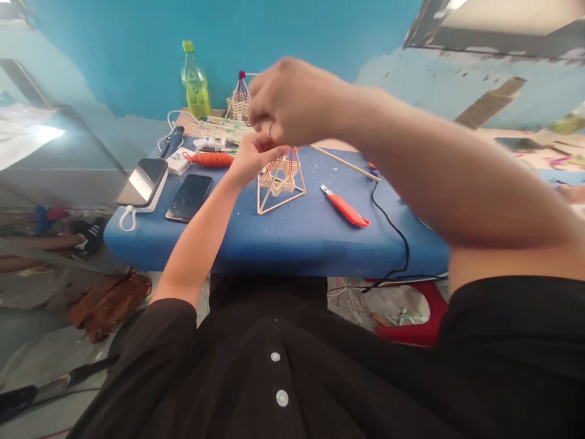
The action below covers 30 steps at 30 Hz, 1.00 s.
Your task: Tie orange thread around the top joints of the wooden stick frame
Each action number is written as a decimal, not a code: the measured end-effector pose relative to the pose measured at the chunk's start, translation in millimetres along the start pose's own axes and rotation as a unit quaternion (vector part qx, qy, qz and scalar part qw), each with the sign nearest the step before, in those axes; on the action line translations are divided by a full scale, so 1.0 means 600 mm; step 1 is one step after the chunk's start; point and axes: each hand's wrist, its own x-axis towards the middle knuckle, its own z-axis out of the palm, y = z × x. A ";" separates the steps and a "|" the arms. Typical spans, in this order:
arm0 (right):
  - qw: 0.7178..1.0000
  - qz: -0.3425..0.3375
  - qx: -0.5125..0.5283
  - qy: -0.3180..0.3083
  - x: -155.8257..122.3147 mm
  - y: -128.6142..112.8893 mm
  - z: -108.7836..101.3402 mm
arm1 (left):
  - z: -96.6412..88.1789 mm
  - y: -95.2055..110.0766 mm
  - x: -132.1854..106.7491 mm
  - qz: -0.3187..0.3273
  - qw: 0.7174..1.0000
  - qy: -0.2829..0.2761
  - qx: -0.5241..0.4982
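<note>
A small pyramid-shaped frame of thin wooden sticks [282, 183] stands on the blue table, with red thread near its upper part. My left hand [255, 158] is closed around the top of this frame, its thumb pointing right. Directly above, my right hand [295, 100] is raised with the fingers pinched together; whatever they hold is hidden. Both hands cover the tip of the frame. A spindle of orange thread [212, 160] lies just left of my left hand. To the right of the frame rests a red utility knife [345, 207], its blade partly out.
Another stick frame with a purple-wrapped tip [242, 75] stands at the back beside a green-capped bottle [195, 85]. Two phones [189, 197] and a white cable lie at the left. A long stick [345, 163] and black cord [397, 228] are on the right.
</note>
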 end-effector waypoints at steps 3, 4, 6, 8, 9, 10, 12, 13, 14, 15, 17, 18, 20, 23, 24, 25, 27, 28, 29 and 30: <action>0.993 0.013 0.114 0.010 0.050 0.067 0.001 | 0.001 0.008 -0.002 0.021 0.997 -0.070 -0.012; 0.990 0.028 0.137 0.007 0.062 0.084 0.007 | 0.002 0.012 -0.004 0.029 0.996 -0.079 -0.011; 0.985 0.048 0.167 -0.001 0.076 0.108 0.024 | 0.002 0.017 -0.006 0.036 0.996 -0.084 0.000; 0.980 0.057 0.190 -0.006 0.081 0.125 0.046 | 0.003 0.016 -0.007 0.033 0.996 -0.079 0.009; 0.978 0.059 0.198 -0.007 0.080 0.134 0.058 | 0.003 0.015 -0.007 0.033 0.997 -0.075 0.007; 0.975 0.061 0.212 -0.010 0.079 0.143 0.070 | 0.003 0.012 -0.007 0.036 0.997 -0.071 0.000; 0.961 0.075 0.264 -0.013 0.071 0.165 0.097 | 0.003 0.007 -0.006 0.050 0.997 -0.058 -0.015; 0.941 0.090 0.326 -0.012 0.065 0.179 0.110 | 0.003 0.005 -0.005 0.057 0.997 -0.050 -0.018; 0.917 0.110 0.384 0.002 0.058 0.193 0.123 | 0.002 0.004 -0.005 0.063 0.997 -0.043 -0.017; 0.900 0.123 0.417 0.023 0.049 0.208 0.134 | 0.002 0.004 -0.005 0.067 0.997 -0.040 -0.012; 0.912 0.096 0.397 0.022 0.026 0.238 0.153 | 0.002 0.005 -0.004 0.071 0.996 -0.054 0.000; 0.931 0.071 0.359 0.003 0.013 0.252 0.159 | 0.001 0.007 -0.004 0.072 0.995 -0.066 0.004; 0.960 0.037 0.276 -0.034 -0.013 0.275 0.165 | 0.000 0.011 -0.004 0.076 0.993 -0.086 0.009; 0.981 0.040 0.186 -0.026 -0.046 0.280 0.159 | -0.002 0.016 -0.004 0.080 0.992 -0.094 0.021; 0.986 0.048 0.157 -0.009 -0.054 0.271 0.153 | -0.003 0.017 -0.004 0.080 0.992 -0.093 0.025; 0.990 0.057 0.128 0.014 -0.062 0.257 0.144 | -0.003 0.018 -0.004 0.077 0.992 -0.091 0.028; 0.991 0.080 0.078 0.078 -0.075 0.211 0.124 | -0.003 0.020 -0.005 0.069 0.993 -0.088 0.029; 0.986 0.092 0.069 0.118 -0.082 0.182 0.113 | -0.003 0.021 -0.005 0.064 0.994 -0.086 0.029; 0.982 0.099 0.071 0.145 -0.089 0.152 0.103 | -0.003 0.022 -0.006 0.060 0.994 -0.084 0.028; 0.981 0.099 0.068 0.152 -0.098 0.122 0.095 | -0.003 0.023 -0.006 0.057 0.994 -0.084 0.027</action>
